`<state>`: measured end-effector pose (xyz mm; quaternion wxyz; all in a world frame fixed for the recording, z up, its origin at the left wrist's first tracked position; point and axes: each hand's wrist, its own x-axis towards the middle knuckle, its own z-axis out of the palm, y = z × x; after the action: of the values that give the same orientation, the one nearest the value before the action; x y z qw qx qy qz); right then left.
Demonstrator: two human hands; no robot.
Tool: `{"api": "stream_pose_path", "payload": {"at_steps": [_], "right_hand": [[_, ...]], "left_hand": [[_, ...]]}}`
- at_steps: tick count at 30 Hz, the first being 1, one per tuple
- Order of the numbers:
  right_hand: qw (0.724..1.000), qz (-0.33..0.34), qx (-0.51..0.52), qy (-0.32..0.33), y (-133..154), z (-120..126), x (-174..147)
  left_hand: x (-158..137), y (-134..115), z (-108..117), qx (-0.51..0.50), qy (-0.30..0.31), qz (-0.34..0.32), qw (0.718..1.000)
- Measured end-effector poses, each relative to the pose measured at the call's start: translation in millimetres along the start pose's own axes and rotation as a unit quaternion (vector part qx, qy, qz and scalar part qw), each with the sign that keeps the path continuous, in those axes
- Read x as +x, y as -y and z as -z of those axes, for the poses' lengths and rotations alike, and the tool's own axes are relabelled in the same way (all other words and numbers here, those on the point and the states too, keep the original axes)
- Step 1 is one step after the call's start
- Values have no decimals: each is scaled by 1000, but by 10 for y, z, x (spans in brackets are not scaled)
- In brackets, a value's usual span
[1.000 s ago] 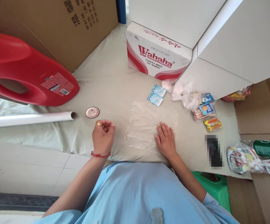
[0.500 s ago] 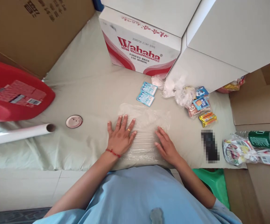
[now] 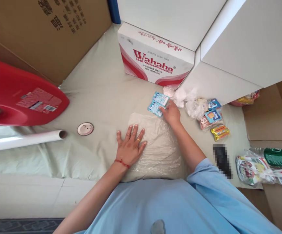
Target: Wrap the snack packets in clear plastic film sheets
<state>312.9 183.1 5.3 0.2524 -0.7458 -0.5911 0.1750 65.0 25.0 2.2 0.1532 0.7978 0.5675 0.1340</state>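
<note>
A thin clear plastic bag [image 3: 158, 139] lies flat on the cloth-covered surface in front of me. My left hand [image 3: 130, 146], with a ring and a red cord at the wrist, rests palm down on the bag's left part, fingers spread. Beyond the bag's far edge, my right hand [image 3: 171, 113] reaches two blue-and-white packets [image 3: 155, 108] lying together. Its thumb touches the nearer packet and its fingertips are at the right edge of the farther one, thumb and fingers apart. The packets still lie flat. The remaining fingers are partly hidden.
Right of the packets lie crumpled clear bags [image 3: 196, 108], several snack packs [image 3: 210, 118] and a blurred dark object [image 3: 222, 161]. A Wahaha carton [image 3: 155, 63] stands behind. Leftward are a round disc [image 3: 85, 129], a white roll [image 3: 33, 139] and a red jug [image 3: 38, 94].
My right hand has moved forward from the bag's right side to the blue packets. The left hand stays spread on the bag. The view has shifted slightly.
</note>
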Motion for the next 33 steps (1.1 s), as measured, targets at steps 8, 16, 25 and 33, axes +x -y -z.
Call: {"api": "stream_pose_path", "payload": {"at_steps": [8,16,25,33], "right_hand": [[993,-53,97,41,-66,-16,-136],[962,4,264,-70,-158,595,-457],[953,55,210,211,80,443,-1320],[949,281,-46,132,138,138,-1763]], "left_hand": [[-17,5,-20,-17,-11,-5,1000],[-13,-1,-32,-3,-11,4,1000],[-1,-7,-19,4,-11,11,1000],[18,-25,-30,11,-18,8,1000]]}}
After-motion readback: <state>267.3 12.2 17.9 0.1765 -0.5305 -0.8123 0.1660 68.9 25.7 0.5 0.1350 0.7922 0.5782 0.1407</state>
